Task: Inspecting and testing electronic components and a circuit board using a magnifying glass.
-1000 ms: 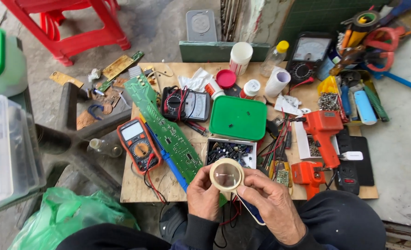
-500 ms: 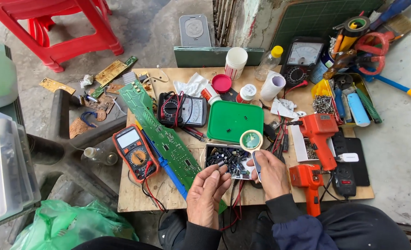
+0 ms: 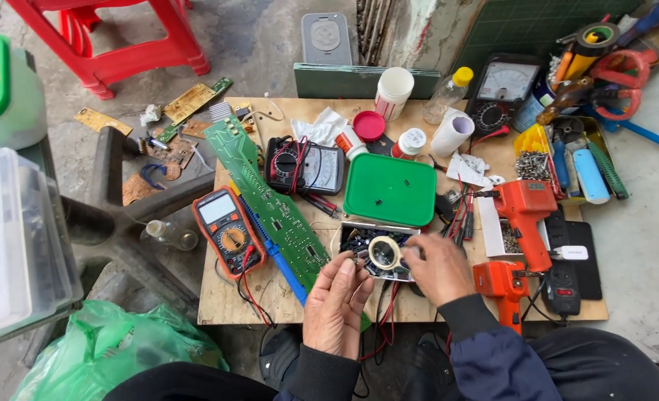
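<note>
My right hand (image 3: 439,269) holds a round cream-rimmed magnifier ring (image 3: 384,252) just above a small open box of dark electronic parts (image 3: 359,239) at the front of the wooden board (image 3: 285,293). My left hand (image 3: 335,306) is raised beside it. Its fingertips are pinched together on a small dark part (image 3: 356,259) right next to the ring. A long green circuit board (image 3: 270,200) lies diagonally just left of my left hand.
An orange multimeter (image 3: 226,230), a black meter (image 3: 303,165), a green lid (image 3: 390,189), orange soldering guns (image 3: 526,215), bottles and hand tools crowd the board. A red stool (image 3: 121,44), a clear bin (image 3: 14,238) and a green bag (image 3: 114,349) stand on the floor to the left.
My right hand has brought the ring back from over the green lid down to the parts box. My left hand has lifted its fingertips up to the ring.
</note>
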